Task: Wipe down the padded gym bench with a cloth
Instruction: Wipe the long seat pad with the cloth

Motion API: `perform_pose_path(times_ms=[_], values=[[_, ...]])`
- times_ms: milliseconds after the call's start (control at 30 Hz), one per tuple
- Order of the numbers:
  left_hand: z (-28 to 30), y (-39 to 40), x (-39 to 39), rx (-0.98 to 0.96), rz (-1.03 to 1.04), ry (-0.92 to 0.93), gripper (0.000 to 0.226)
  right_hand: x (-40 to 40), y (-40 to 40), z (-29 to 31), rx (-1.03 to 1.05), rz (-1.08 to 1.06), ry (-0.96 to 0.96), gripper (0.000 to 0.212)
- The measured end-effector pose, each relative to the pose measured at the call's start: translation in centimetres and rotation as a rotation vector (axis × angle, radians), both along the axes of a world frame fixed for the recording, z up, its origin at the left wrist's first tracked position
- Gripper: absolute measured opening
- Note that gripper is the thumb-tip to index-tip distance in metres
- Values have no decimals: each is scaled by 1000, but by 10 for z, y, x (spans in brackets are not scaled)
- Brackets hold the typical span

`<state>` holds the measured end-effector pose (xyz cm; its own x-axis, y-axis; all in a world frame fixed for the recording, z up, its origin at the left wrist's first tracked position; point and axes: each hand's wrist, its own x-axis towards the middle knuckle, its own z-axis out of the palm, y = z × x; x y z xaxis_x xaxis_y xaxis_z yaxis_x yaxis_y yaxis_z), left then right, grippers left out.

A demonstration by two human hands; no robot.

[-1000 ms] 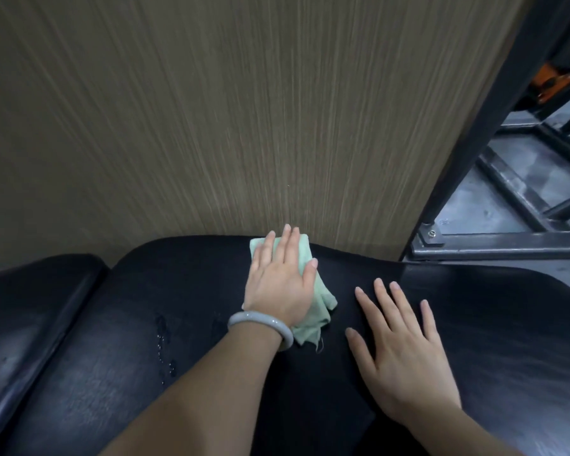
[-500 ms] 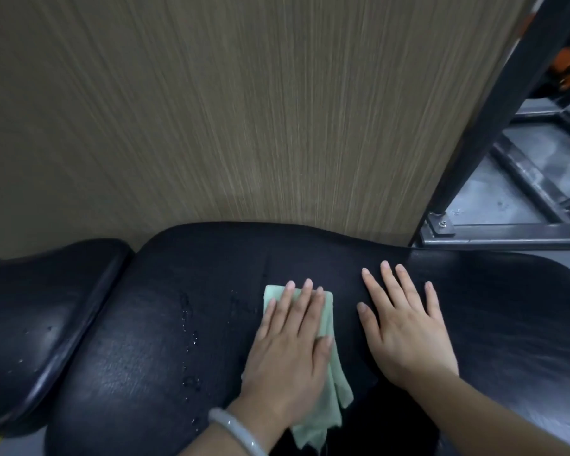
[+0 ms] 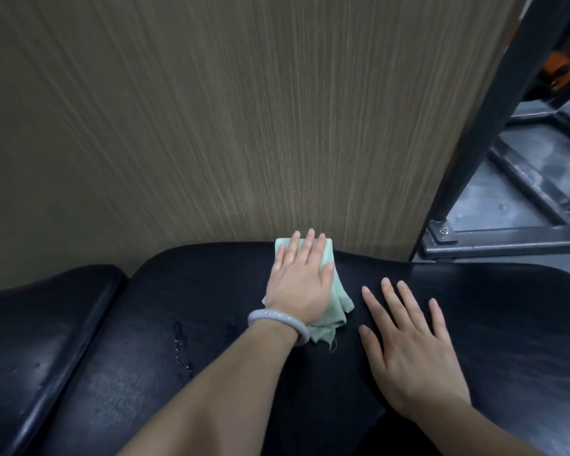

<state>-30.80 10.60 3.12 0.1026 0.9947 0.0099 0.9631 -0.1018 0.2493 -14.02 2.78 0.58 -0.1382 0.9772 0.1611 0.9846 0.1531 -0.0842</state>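
A smaller pad (image 3: pixel 43 327) is lying at the far left, dotted with droplets and looking unwiped. Next to it, drops (image 3: pixel 181 350) are sitting on the bench (image 3: pixel 507 324), so that patch is likely waiting its turn. The left hand (image 3: pixel 298 284), with a bracelet (image 3: pixel 277 319) on its wrist, is pressing flat, fingers straight, on the green cloth (image 3: pixel 334 314) at the bench's far edge by the wall (image 3: pixel 211 126). The right hand (image 3: pixel 412 353) is resting open on the pad just beside it, bracing. I judge the wiping is roughly midway.
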Motion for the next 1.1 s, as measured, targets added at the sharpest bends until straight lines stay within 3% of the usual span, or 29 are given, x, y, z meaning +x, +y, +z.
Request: perform_pose_path(times_ms=[133,267,367,633,800,1000,1100], values=[[0,-41,-1,27,-30,-16,77,0,0,2,-21,1,-12,63],[-6,-113,-6,89,8,-10,57,-1,-1,4,-28,-5,-16,57],[-11,-139,-9,99,-45,-8,56,-1,-2,3,-19,-3,-14,57],[-3,-55,0,60,4,-51,78,-1,1,-2,11,5,-22,58],[-7,-8,6,42,47,-6,80,0,1,-2,5,-1,-20,64],[-3,-50,3,35,34,-69,72,0,0,1,-7,4,-24,57],[-9,-99,-4,72,30,-7,59,0,1,1,-30,5,-40,57]])
